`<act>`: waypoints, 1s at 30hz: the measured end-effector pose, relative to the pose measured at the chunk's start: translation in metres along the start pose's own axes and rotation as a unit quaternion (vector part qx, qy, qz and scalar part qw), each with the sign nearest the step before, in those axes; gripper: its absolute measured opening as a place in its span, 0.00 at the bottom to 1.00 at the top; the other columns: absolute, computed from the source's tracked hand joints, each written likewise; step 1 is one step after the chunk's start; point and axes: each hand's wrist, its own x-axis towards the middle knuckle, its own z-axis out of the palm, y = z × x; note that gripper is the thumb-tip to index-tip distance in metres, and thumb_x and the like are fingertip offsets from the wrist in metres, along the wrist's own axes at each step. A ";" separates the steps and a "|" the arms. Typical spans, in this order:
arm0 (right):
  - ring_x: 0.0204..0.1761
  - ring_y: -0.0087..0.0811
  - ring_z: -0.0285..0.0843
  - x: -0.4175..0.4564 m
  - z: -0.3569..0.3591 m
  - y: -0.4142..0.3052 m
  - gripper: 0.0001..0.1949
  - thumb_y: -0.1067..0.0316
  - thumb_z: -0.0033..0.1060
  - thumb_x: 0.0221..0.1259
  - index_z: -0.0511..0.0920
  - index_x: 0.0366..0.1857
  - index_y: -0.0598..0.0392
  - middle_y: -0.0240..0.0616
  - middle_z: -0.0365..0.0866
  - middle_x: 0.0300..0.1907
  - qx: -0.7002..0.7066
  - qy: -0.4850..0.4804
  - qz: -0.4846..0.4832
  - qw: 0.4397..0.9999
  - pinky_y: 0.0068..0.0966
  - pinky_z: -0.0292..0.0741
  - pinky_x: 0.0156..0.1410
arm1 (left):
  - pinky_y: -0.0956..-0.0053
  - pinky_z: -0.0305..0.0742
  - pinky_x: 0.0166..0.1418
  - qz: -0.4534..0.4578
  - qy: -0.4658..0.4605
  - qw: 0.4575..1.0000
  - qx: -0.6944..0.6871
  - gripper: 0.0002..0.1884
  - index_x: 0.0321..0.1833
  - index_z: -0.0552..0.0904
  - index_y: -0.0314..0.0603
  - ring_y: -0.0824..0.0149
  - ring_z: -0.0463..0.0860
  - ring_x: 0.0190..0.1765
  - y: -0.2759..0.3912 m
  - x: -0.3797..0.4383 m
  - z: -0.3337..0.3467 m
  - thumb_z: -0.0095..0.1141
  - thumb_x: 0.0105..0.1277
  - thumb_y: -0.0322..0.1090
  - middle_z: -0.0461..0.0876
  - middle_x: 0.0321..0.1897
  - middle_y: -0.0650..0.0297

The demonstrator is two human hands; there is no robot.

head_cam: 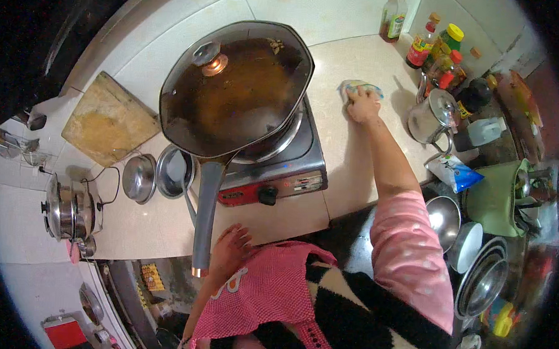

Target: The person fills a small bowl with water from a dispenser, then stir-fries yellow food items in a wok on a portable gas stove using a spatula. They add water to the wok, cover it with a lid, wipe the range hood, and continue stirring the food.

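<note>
My right hand (364, 105) presses a crumpled, pale patterned cloth (347, 89) onto the light tiled countertop (355, 163), to the right of the stove. My left hand (232, 247) is low at the counter's front edge, beside the grey handle (207, 204) of a wok. Its fingers are apart and hold nothing. The wok sits on a gas stove (313, 148) with a red front panel and a black knob (267, 195). A domed glass lid (250, 93) covers the wok, and the contents look brown and unclear through it.
Sauce bottles (420, 47), a steel pitcher (424, 117) and a blue-white packet (457, 174) line the right side. Steel bowls (443, 221) and a green utensil holder (491, 202) are nearer. At left are a wooden cutting board (106, 120), small steel bowls (139, 177) and a steel pot (65, 207).
</note>
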 end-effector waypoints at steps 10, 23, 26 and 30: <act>0.68 0.55 0.57 -0.148 0.030 -0.011 0.27 0.60 0.57 0.54 0.71 0.62 0.41 0.43 0.63 0.69 -0.075 0.011 -0.192 0.978 0.52 0.66 0.64 | 0.67 0.75 0.48 -0.236 0.057 0.858 -0.452 0.13 0.54 0.74 0.45 0.63 0.80 0.46 0.042 0.031 0.010 0.51 0.70 0.38 0.79 0.47 0.61; 0.69 0.67 0.53 -0.291 0.036 -0.120 0.28 0.64 0.48 0.58 0.65 0.63 0.66 0.61 0.62 0.65 -0.257 -0.170 -0.276 0.910 0.56 0.53 0.71 | 0.67 0.81 0.41 -0.153 -0.069 0.815 -0.554 0.11 0.51 0.75 0.40 0.62 0.83 0.42 0.038 0.021 -0.035 0.50 0.70 0.36 0.82 0.42 0.59; 0.69 0.67 0.52 -0.324 0.063 -0.163 0.26 0.64 0.48 0.58 0.68 0.61 0.65 0.60 0.62 0.65 -0.188 -0.090 -0.287 0.935 0.60 0.54 0.69 | 0.66 0.80 0.42 -0.230 -0.049 0.784 -0.575 0.08 0.49 0.77 0.43 0.64 0.83 0.42 0.016 0.017 -0.040 0.50 0.71 0.34 0.82 0.42 0.60; 0.71 0.64 0.50 -0.346 0.066 -0.217 0.21 0.61 0.41 0.66 0.71 0.60 0.57 0.55 0.57 0.70 -0.124 -0.174 -0.367 0.905 0.61 0.50 0.72 | 0.68 0.79 0.43 -0.204 -0.081 0.824 -0.523 0.09 0.50 0.77 0.45 0.63 0.83 0.43 -0.022 0.008 -0.039 0.52 0.70 0.36 0.82 0.42 0.60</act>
